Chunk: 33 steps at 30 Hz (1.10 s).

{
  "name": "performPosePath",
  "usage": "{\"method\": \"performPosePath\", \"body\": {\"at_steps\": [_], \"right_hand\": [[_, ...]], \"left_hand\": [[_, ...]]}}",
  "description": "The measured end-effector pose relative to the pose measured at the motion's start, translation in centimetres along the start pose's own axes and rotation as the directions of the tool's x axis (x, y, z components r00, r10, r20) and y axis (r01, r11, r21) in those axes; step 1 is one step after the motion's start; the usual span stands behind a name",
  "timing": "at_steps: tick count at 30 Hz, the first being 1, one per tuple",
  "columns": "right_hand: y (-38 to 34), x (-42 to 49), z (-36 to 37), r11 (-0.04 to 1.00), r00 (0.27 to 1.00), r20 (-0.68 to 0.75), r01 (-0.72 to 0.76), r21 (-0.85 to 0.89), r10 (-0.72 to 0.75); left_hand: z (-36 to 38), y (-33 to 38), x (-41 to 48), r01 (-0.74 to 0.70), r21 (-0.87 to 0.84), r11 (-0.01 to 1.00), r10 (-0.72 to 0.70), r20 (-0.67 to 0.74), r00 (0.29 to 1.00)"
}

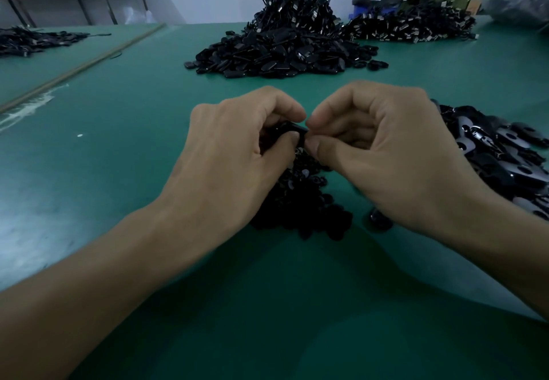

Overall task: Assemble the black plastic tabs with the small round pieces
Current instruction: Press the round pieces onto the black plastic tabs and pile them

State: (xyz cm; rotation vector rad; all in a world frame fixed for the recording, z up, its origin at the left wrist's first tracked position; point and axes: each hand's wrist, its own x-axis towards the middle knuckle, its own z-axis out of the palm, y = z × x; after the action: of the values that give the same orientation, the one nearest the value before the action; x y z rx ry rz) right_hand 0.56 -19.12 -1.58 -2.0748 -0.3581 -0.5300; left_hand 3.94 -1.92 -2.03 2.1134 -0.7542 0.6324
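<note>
My left hand [234,154] grips a black plastic tab [289,130] between thumb and curled fingers, just above the table. My right hand [386,148] meets it from the right, thumb and forefinger pinched at the tab's end; whatever small piece they hold is hidden by the fingertips. Under both hands lies a heap of small round black pieces [303,201]. A pile of loose black tabs [499,154] with round holes spreads to the right of my right hand.
On the green table [124,148], a big mound of black tabs [282,53] sits at the centre back, with corded parts [297,2] on top and another pile [416,23] at back right. A smaller dark pile [29,39] lies far left beyond a wooden strip [89,62].
</note>
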Motion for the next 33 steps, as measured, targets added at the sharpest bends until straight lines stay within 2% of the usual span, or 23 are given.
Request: {"method": "performPosePath", "body": {"at_steps": [3,9,14,26,33], "right_hand": [[0.29,0.22,-0.15,0.995,0.999,-0.025,0.017,-0.102,-0.020],[0.51,0.46,-0.47,0.996,0.997,0.030,-0.067,0.055,0.065],[0.41,0.58,-0.66,0.994,0.995,0.054,-0.086,0.075,0.082],[0.11,0.72,-0.58,0.993,0.995,-0.004,-0.098,-0.071,0.098],[0.22,0.82,-0.59,0.991,0.992,0.000,-0.123,-0.047,0.124]], "left_hand": [[0.13,0.05,0.11,0.077,-0.166,0.983,-0.071,0.040,0.997],[-0.02,-0.13,0.26,0.218,-0.374,0.901,-0.176,0.143,0.974],[-0.07,-0.37,0.38,0.283,-0.456,0.844,-0.224,0.181,0.958],[0.20,-0.54,0.03,0.259,-0.392,0.883,-0.220,0.141,0.965],[0.07,-0.53,0.08,0.227,-0.348,0.910,-0.191,0.136,0.972]]}}
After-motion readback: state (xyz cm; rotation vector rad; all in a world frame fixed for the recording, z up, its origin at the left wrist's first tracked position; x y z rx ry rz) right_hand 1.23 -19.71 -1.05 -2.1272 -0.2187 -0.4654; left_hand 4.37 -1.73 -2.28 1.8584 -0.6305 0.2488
